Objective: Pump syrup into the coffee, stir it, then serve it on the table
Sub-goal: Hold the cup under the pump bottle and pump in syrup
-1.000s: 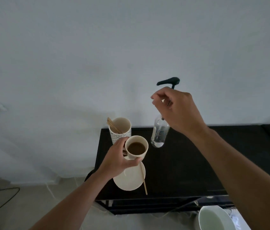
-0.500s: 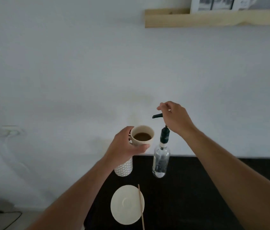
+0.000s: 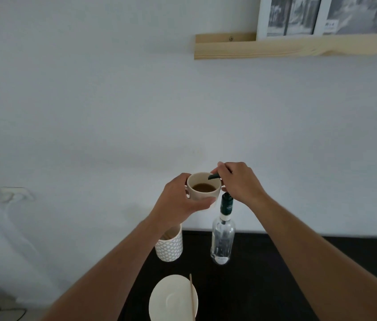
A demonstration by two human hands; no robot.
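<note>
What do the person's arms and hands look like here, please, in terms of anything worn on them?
Both arms are bare as far as the frame shows, with no sleeves in view. The left hand and the right hand wear no gloves, and no rings, watch or bracelets are visible. No markings show on either forearm.

Black table (image 3: 263,286) w/ syrup bottle (image 3: 222,242), patterned cup (image 3: 169,249), saucer (image 3: 171,300) + stir stick (image 3: 192,297).

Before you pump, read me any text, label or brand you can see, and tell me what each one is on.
Dark green neck label of the syrup bottle: a short line of pale lettering, too small and blurred to read.
Framed prints on the wooden shelf: a small white patch with dark marks on the right print, unreadable.
Coffee cup, patterned cup, saucer: no text visible.
</note>
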